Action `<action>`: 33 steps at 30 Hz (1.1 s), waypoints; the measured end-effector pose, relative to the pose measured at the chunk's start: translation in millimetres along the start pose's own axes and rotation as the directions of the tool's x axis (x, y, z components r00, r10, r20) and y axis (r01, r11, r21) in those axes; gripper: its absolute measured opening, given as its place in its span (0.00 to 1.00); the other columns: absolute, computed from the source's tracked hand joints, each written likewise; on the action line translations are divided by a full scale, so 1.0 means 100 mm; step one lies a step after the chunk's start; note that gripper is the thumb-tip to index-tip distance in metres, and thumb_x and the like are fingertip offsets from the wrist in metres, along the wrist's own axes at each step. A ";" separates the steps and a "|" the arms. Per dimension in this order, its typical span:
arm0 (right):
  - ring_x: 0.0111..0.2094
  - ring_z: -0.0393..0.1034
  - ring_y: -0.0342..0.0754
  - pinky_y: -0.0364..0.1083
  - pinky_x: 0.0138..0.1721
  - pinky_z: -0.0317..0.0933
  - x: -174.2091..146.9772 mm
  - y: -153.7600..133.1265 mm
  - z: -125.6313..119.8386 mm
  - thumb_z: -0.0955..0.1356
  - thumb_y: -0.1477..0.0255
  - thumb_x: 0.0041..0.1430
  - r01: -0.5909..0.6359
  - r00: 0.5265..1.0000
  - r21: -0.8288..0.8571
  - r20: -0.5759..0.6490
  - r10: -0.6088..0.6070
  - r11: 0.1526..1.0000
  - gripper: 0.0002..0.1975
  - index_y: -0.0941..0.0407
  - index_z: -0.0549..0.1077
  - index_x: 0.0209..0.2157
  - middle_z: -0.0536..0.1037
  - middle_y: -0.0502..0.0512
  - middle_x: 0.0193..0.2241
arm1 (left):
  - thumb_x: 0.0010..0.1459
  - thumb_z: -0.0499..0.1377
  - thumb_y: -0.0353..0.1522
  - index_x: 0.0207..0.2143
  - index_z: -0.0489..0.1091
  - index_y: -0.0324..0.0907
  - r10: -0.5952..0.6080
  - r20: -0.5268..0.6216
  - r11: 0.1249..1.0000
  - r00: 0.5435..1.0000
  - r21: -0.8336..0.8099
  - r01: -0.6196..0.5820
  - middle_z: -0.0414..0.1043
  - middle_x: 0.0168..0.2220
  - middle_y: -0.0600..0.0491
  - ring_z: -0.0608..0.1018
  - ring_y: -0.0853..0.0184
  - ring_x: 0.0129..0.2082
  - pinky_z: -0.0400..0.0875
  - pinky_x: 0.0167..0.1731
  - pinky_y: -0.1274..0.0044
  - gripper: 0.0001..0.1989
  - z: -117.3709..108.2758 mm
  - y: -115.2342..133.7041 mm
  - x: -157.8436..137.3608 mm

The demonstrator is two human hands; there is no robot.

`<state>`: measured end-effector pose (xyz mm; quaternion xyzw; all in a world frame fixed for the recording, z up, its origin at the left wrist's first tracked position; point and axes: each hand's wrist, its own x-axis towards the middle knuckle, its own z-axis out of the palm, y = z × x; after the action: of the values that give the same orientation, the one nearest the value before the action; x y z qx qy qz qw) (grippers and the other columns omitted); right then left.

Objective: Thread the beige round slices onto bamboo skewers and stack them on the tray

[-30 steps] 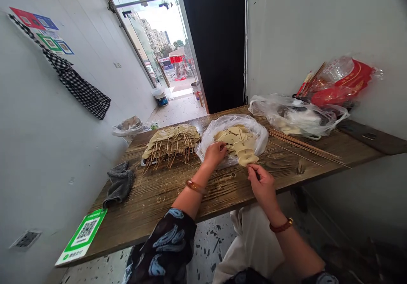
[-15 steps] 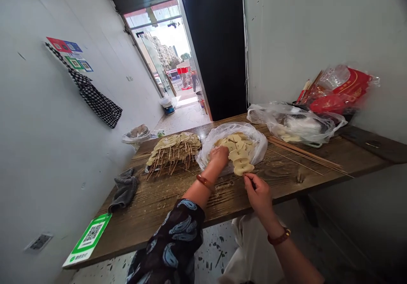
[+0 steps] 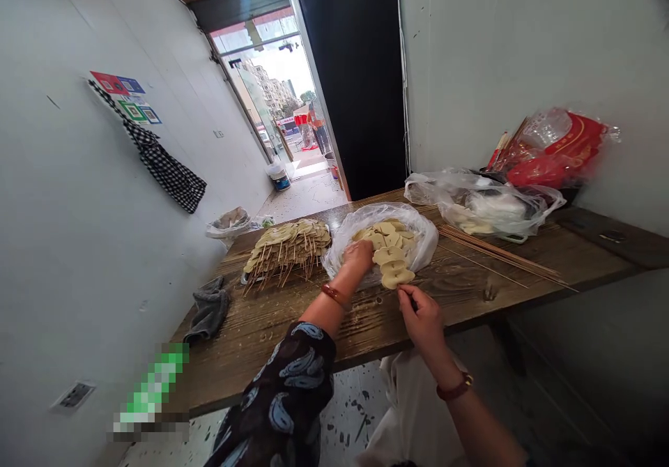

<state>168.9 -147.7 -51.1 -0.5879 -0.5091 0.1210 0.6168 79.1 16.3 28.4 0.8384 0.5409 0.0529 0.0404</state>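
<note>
My right hand (image 3: 422,314) pinches the near end of a skewer threaded with pale, thin potato-like slices (image 3: 394,274), which point away over the table. My left hand (image 3: 359,256) is at the left inside of an open clear plastic bag (image 3: 426,240), its fingers curled down at the loose slices (image 3: 384,228). Its fingertips are hidden, so what they grip cannot be made out. Left of the bag lies a heaped pile of filled skewers (image 3: 293,244), their bare stick ends toward me, on a tray that barely shows.
Bare skewers (image 3: 502,256) lie right of the bag. Behind them are another plastic bag (image 3: 538,212) and red packaging (image 3: 569,150) by the wall. A grey cloth (image 3: 209,308) lies at the table's left edge, and a bagged bundle (image 3: 230,221) stands at the far left corner.
The view has shifted slightly. My left hand stays at the bag with its fingers lower among the slices; my right hand keeps hold of the skewer in nearly the same place.
</note>
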 end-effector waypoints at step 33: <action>0.20 0.64 0.42 0.40 0.20 0.56 -0.02 -0.02 -0.05 0.64 0.60 0.58 -0.215 0.958 -0.015 0.192 0.214 0.977 0.17 0.58 0.76 0.37 0.73 0.51 0.21 | 0.37 0.69 0.32 0.29 0.67 0.37 -0.155 -0.029 -0.201 0.988 -0.978 -0.060 0.73 0.25 0.55 0.73 0.74 0.23 0.69 0.23 0.82 0.16 0.13 -0.59 -0.45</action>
<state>171.2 -152.7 -49.3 -0.6231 -0.4994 0.2451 0.5497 8.8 -0.8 6.3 0.4713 0.3333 0.5086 0.6388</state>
